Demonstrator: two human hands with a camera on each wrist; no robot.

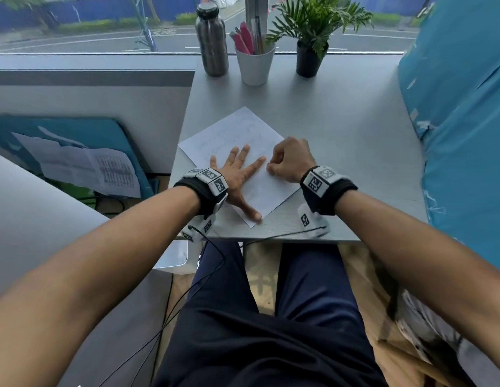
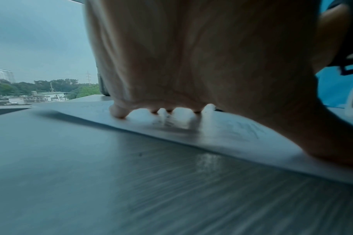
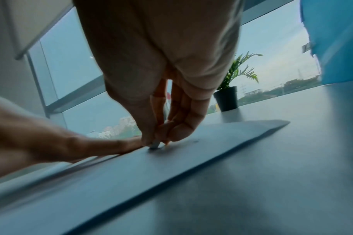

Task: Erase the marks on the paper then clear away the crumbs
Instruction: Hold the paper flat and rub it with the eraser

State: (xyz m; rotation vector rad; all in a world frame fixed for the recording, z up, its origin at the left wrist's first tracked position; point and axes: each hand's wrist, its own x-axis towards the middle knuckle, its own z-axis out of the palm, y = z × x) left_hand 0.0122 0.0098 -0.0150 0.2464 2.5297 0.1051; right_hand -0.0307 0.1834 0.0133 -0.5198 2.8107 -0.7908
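Observation:
A white sheet of paper (image 1: 237, 135) with faint pencil marks lies turned like a diamond on the grey table (image 1: 341, 141). My left hand (image 1: 237, 174) lies flat on the paper (image 2: 221, 130), fingers spread, pressing it down. My right hand (image 1: 287, 160) is curled just right of the left index finger. In the right wrist view its thumb and fingers pinch a small eraser (image 3: 155, 145) whose tip touches the paper (image 3: 171, 167). The eraser is hidden in the head view. No crumbs show clearly.
At the table's far edge stand a steel bottle (image 1: 211, 37), a white cup of pens (image 1: 254, 65) and a potted plant (image 1: 311, 34). A blue covered object (image 1: 466, 121) borders the right side. The near table edge is close under my wrists.

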